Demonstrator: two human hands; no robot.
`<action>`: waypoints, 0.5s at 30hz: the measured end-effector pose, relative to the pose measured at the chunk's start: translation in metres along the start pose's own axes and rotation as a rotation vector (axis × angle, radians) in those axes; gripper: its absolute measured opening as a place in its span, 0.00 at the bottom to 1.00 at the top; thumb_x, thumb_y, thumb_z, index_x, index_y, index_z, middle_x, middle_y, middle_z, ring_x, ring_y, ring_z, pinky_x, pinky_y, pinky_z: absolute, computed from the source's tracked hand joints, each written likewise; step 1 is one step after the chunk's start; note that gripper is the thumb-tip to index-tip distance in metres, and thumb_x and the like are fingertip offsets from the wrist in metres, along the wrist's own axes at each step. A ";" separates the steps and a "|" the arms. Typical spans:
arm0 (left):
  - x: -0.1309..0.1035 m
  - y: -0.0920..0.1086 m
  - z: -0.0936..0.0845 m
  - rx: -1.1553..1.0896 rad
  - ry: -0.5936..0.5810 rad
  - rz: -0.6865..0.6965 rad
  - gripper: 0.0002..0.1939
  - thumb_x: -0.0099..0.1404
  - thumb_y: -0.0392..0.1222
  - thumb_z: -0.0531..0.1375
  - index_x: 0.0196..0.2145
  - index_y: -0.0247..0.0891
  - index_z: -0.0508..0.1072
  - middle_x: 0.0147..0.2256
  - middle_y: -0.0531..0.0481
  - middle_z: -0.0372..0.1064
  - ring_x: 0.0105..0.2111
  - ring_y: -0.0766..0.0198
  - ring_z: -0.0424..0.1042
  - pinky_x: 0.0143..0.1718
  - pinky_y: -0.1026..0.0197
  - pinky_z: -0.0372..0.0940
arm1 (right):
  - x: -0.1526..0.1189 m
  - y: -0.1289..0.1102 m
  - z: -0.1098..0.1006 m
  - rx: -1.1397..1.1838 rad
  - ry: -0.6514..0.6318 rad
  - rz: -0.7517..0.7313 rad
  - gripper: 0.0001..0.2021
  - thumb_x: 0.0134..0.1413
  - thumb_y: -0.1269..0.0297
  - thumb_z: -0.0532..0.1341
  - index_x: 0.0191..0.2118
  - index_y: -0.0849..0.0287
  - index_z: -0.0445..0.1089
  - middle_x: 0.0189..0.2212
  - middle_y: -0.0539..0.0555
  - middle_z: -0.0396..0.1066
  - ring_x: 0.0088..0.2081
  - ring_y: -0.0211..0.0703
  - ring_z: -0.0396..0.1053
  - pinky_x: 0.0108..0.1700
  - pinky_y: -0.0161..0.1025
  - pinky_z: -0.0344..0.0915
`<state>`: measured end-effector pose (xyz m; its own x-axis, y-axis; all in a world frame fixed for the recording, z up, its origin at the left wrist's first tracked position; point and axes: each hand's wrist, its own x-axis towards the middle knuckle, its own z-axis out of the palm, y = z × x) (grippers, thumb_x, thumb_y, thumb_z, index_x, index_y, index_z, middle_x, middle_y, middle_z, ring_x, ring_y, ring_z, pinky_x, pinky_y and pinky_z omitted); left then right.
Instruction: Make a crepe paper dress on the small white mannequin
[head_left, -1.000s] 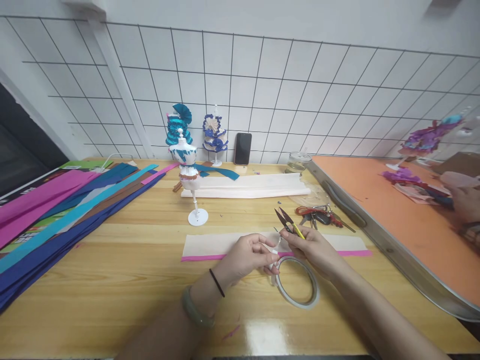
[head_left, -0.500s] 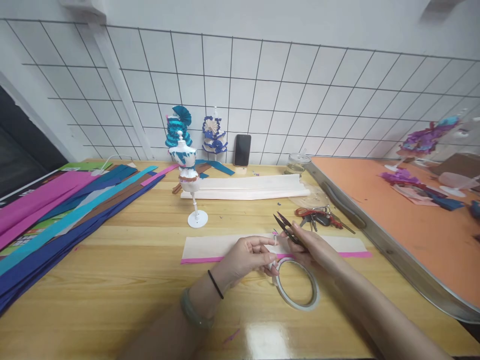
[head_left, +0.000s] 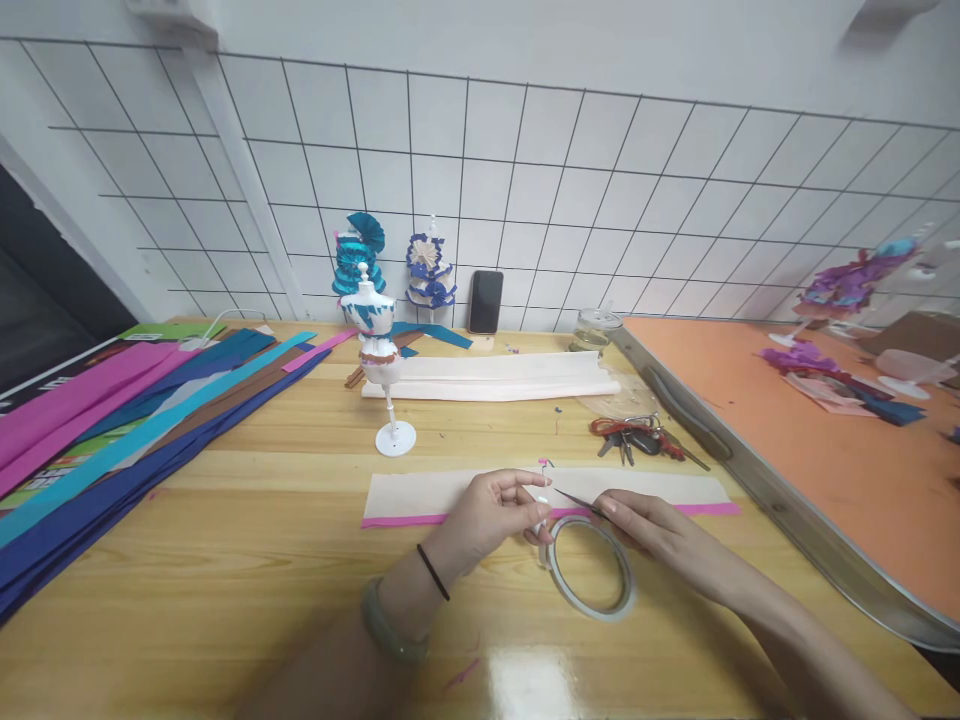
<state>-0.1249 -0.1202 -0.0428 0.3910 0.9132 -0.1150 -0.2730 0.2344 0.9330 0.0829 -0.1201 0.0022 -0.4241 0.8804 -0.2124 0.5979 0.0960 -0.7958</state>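
My left hand (head_left: 502,512) is closed over a long strip of paper, its fingers pinching the white end of a tape. The tape roll (head_left: 631,592) is just right of these fingers, its ring tilted; whether it rests on the table I cannot tell. My right hand (head_left: 646,522) grips dark scissors (head_left: 576,499), their blades pointing left toward my left fingertips. Behind both hands lies the cream paper strip (head_left: 427,492) with a pink band (head_left: 405,521) along its near edge. A tiny pink scrap (head_left: 544,462) shows just beyond my left fingers.
A white mini dress form (head_left: 395,438) stands mid-left, with decorated forms (head_left: 431,270) and a phone (head_left: 486,302) at the wall. Coloured paper strips (head_left: 187,400) lie left. White folded paper (head_left: 495,378), keys (head_left: 637,440) and a glass jar (head_left: 596,328) lie farther back. An orange surface (head_left: 720,400) is right.
My right hand has turned and lowered the scissors; their blades, spread and pointing up before, now lie flatter and look closed together. My left hand has barely moved.
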 end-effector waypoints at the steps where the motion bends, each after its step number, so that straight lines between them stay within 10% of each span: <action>1: 0.000 -0.001 0.000 0.004 -0.002 0.001 0.23 0.49 0.45 0.66 0.41 0.31 0.70 0.21 0.52 0.70 0.22 0.65 0.72 0.26 0.64 0.67 | 0.001 -0.001 0.001 -0.003 -0.007 0.000 0.20 0.56 0.47 0.48 0.25 0.58 0.60 0.24 0.49 0.58 0.27 0.39 0.55 0.30 0.35 0.55; 15: 0.003 -0.006 0.001 -0.013 -0.055 -0.040 0.26 0.44 0.47 0.69 0.38 0.30 0.70 0.19 0.53 0.67 0.20 0.64 0.71 0.24 0.61 0.67 | 0.013 -0.012 0.010 0.015 -0.083 -0.077 0.21 0.57 0.49 0.50 0.29 0.60 0.70 0.27 0.51 0.68 0.30 0.42 0.62 0.33 0.35 0.56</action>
<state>-0.1209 -0.1190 -0.0485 0.4495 0.8834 -0.1325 -0.2672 0.2745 0.9237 0.0634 -0.1149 0.0035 -0.5239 0.8290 -0.1957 0.5511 0.1547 -0.8199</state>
